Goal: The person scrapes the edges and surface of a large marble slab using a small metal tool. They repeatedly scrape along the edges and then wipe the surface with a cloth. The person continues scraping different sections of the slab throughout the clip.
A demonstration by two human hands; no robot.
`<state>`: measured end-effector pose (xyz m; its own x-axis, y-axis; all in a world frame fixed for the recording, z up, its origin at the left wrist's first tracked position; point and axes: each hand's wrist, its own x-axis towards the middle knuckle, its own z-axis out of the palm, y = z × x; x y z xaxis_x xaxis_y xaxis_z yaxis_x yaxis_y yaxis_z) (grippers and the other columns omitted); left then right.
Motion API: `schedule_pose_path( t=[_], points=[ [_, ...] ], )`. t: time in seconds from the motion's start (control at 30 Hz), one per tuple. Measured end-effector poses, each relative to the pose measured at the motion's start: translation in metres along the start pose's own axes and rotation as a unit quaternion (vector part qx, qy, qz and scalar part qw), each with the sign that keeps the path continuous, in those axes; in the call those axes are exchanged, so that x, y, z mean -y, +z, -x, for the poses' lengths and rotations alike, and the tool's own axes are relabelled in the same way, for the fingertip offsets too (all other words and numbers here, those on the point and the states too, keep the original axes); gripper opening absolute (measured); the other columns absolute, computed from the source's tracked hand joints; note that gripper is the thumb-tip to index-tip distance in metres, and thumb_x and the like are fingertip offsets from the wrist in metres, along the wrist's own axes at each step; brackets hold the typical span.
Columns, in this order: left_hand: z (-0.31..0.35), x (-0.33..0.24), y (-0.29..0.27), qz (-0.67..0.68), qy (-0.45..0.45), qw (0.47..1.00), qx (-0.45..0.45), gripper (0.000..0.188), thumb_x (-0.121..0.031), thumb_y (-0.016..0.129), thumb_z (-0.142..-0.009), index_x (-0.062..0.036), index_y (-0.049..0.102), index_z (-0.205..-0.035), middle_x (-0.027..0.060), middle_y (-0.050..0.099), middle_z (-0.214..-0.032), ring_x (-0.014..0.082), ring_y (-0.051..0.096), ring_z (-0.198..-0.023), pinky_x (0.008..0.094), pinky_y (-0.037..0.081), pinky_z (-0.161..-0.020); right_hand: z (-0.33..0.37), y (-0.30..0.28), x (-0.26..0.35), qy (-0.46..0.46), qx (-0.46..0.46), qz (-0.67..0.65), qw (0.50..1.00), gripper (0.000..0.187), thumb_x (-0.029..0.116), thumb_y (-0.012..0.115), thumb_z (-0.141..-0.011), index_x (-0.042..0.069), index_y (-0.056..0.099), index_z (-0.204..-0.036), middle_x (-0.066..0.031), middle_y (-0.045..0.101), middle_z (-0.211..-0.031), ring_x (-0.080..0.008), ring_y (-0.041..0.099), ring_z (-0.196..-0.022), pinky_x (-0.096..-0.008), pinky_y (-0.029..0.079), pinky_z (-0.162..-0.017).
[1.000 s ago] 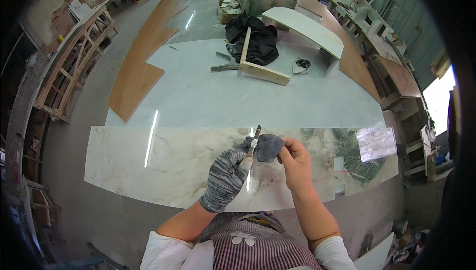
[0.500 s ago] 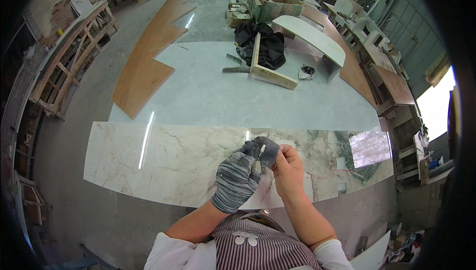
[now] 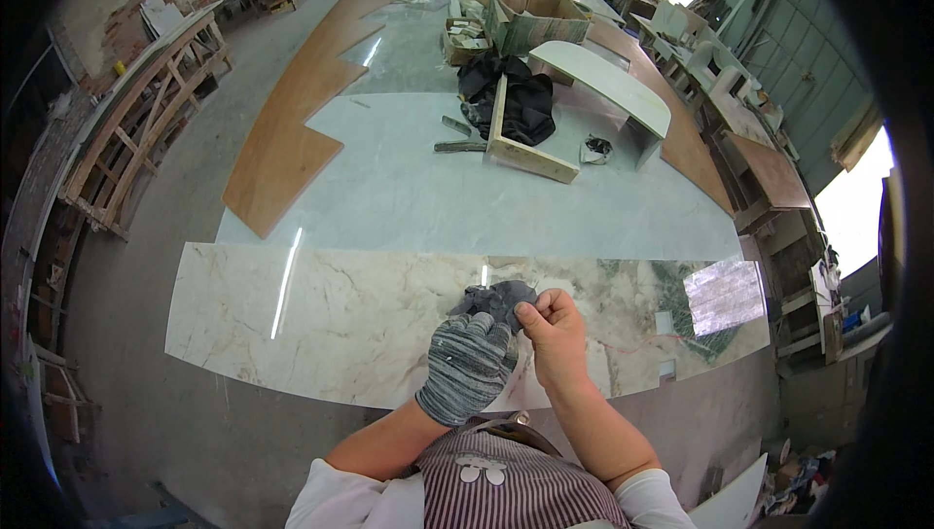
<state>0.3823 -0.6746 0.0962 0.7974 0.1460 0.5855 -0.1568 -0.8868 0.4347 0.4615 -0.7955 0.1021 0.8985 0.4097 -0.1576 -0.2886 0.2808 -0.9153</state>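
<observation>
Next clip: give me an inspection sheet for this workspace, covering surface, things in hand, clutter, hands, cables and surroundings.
Surface: glossy veined marble slab lying flat in front of the person.
Things in hand: dark glove held between both hands above the slab.
Clutter: black cloth, wooden frame, curved white panel and open box on the slabs farther back.
Hands: left hand in a grey striped glove, right hand bare; both pinch the dark glove.
Cables: nothing seen.
Surroundings: wooden rack at left, brown board, workshop benches at right.
</observation>
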Motion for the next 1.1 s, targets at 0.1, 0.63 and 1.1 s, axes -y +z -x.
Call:
schedule_pose_path(
  t=[0.1, 0.63, 1.1],
  points=[
    [0.002, -0.001, 0.001, 0.025, -0.034, 0.999, 0.004, 0.011, -0.014, 0.068, -0.078, -0.0062, 0.063, -0.082, 0.0129, 0.058, -0.069, 0.0333, 0.060, -0.064, 0.0454, 0.048, -0.057, -0.001, 0.000, -0.001, -0.007, 0.001, 0.002, 1.000, 0.026, 0.002, 0.074, -0.089, 0.010, 0.049, -0.089, 0.0051, 0.052, -0.079, -0.0034, 0.047, -0.071, -0.0200, 0.039, -0.062],
    [0.004, -0.001, -0.003, 0.186, -0.146, 0.971, -0.025, 0.009, -0.011, 0.065, -0.086, -0.0049, 0.069, -0.092, 0.0149, 0.064, -0.083, 0.0348, 0.062, -0.077, 0.0434, 0.051, -0.070, -0.002, 0.000, 0.005, -0.030, 0.042, -0.008, 0.999, 0.023, -0.004, 0.067, -0.091, 0.008, 0.050, -0.100, 0.0008, 0.058, -0.091, -0.0073, 0.056, -0.083, -0.0221, 0.046, -0.073],
    [0.013, 0.014, -0.014, 0.406, -0.326, 0.852, -0.056, 0.011, -0.013, 0.070, -0.093, -0.0032, 0.068, -0.088, 0.0007, 0.066, -0.077, 0.0096, 0.059, -0.072, 0.0265, 0.049, -0.068, -0.010, -0.014, 0.001, -0.017, 0.052, 0.057, 0.997, 0.026, -0.004, 0.062, -0.093, 0.005, 0.048, -0.113, -0.0035, 0.062, -0.097, -0.0096, 0.059, -0.087, -0.0247, 0.048, -0.077]
  ],
)
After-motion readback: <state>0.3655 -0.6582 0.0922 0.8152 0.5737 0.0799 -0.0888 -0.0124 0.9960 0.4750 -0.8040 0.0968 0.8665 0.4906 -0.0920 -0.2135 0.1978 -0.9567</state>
